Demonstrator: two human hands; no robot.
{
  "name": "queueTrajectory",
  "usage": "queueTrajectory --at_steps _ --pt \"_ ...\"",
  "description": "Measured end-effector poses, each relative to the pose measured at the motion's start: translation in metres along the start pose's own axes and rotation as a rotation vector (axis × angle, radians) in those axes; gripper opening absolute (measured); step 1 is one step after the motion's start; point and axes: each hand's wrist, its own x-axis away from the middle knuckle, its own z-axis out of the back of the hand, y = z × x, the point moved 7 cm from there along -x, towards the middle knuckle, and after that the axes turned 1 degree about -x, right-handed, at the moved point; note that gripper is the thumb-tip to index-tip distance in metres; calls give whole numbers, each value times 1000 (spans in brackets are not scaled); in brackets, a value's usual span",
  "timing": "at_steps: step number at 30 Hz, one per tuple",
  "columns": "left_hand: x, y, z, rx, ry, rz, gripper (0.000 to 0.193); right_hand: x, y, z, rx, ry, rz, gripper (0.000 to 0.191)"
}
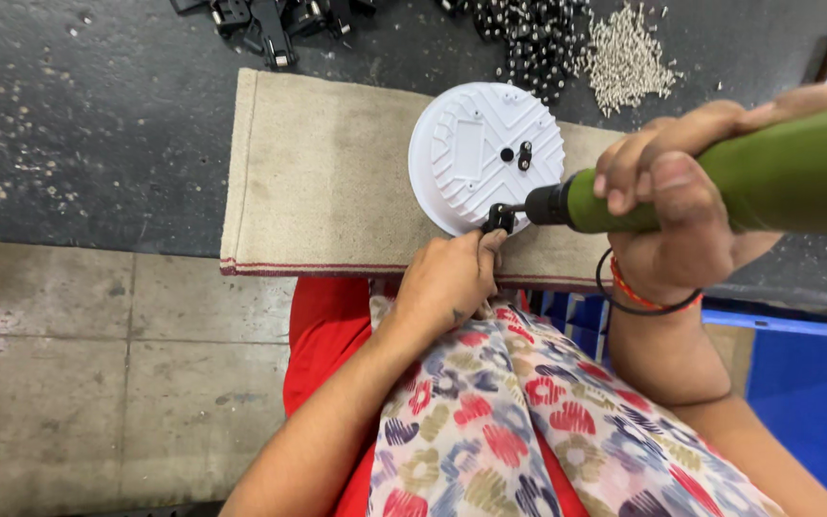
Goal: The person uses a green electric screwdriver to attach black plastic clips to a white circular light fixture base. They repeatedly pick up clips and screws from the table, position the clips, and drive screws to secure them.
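A dark work surface (98,115) extends beyond both hands, and on it lies a beige mat (318,182) with a red-striped near edge, directly ahead of the left hand. The person's lap, covered by a floral cloth (528,421) over red fabric, sits below both hands. A round white plastic disc (485,153) with raised ribbing rests on the mat, just ahead of the left hand and to the left of the right hand. The right hand (667,206) is wrapped firmly around a green powered screwdriver (720,182), whose black tip points left at the near edge of the disc. The left hand (447,278) rests against the near edge of the mat, its fingertips pinching a small black bracket (500,218) at the disc rim, where the driver tip meets it. Beyond the right hand lie a pile of small pale screws (624,57) and a heap of black parts (528,38).
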Motion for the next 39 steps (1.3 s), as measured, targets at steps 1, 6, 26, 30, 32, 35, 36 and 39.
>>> queueTrajectory --at_steps 1,6,26,30,32,35,36,39 --pt "1 1 0 8 16 -24 40 0 -2 -2 24 -12 8 41" --pt "3 -3 -3 32 -22 41 43 -9 -11 -17 -28 -88 34 56" --pt "10 1 -2 187 -110 135 47 -45 -53 16 -308 -218 53 85" --pt "13 1 -2 232 -105 155 47 -42 -45 21 -357 -218 13 93" --pt "12 2 -2 232 -105 137 46 -37 -41 24 -367 -186 -22 93" --pt "13 -2 -4 225 -120 164 45 -26 -32 29 -317 -97 -15 91" --pt "12 -4 -5 223 -126 178 44 -23 -30 29 -294 -87 0 91" --pt "7 0 -4 74 -80 87 48 -14 -25 28 -238 -85 40 91"
